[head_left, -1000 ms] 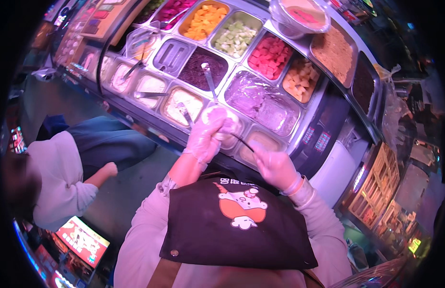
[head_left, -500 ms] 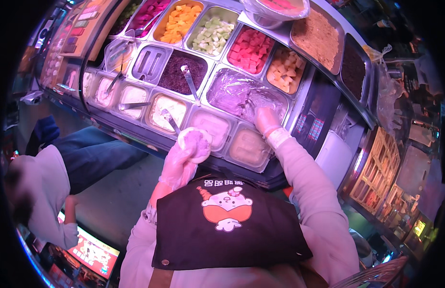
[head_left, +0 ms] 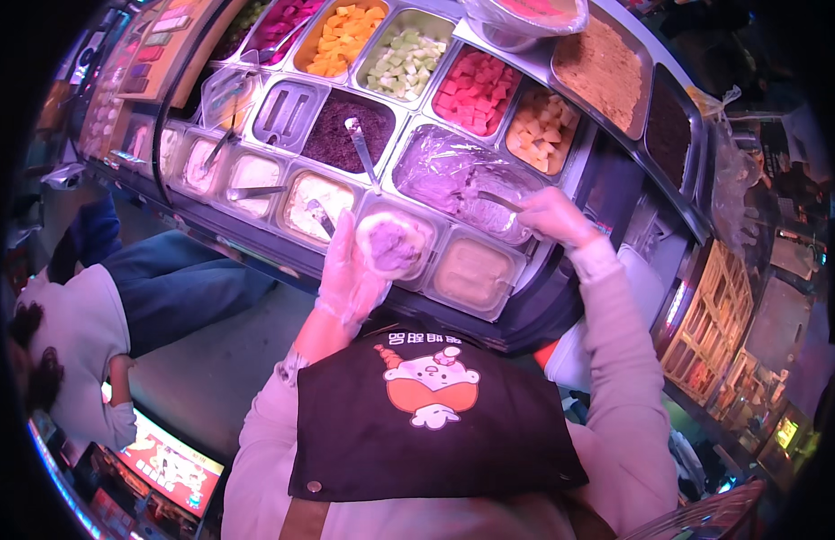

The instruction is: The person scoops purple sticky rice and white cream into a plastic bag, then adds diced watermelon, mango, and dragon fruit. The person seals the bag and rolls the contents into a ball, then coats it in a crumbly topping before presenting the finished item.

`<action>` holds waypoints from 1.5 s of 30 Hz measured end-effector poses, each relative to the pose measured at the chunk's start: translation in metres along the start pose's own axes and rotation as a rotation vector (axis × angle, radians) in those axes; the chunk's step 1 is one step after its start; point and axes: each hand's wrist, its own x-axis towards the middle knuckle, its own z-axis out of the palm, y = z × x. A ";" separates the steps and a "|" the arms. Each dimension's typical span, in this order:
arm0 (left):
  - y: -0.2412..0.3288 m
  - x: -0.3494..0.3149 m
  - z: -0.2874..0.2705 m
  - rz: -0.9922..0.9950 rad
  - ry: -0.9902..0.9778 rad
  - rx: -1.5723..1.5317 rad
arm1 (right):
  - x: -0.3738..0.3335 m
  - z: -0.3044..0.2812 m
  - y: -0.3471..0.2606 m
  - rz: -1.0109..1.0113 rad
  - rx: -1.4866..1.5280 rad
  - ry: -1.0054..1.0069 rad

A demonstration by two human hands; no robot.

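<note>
My left hand [head_left: 347, 279], in a clear glove, holds a round white dough wrapper [head_left: 395, 245] with a mound of purple paste on it. Its thumb stands up along the near-left rim, and the fingers beneath are partly hidden. The wrapper is above the front row of tubs. In my gloved right hand [head_left: 561, 220] is a metal spatula [head_left: 500, 200], its blade dipped in purple mash. That mash fills a wide tub [head_left: 435, 175] partly covered with cling film. A closed tub with a translucent lid [head_left: 473, 272] sits just right of the wrapper.
Tubs of diced yellow [head_left: 345, 40], green [head_left: 404, 61] and pink fruit [head_left: 476, 90] line the back. Dark purple grains [head_left: 350, 135] and white cream [head_left: 316, 205] hold spoons. A crumb tray [head_left: 602, 67] stands raised at right. Another person [head_left: 80, 333] is at lower left.
My right hand has drawn back to the right, and the spatula in it now shows. My left hand has shifted right with the wrapper, turning its thumb upward.
</note>
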 end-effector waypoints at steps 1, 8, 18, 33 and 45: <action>-0.002 0.008 -0.002 0.040 0.019 0.006 | -0.014 -0.008 -0.006 0.106 0.345 -0.048; -0.022 0.026 0.045 0.277 -0.009 0.441 | -0.095 0.014 -0.101 0.272 1.057 -0.144; -0.049 0.042 0.028 0.744 0.054 0.848 | -0.109 0.067 -0.139 0.151 0.947 0.036; 0.014 -0.028 -0.028 0.243 0.128 0.360 | 0.057 0.089 0.078 0.533 0.020 0.181; 0.057 -0.061 -0.068 0.234 0.443 0.673 | 0.171 0.140 -0.148 -0.124 -0.136 0.461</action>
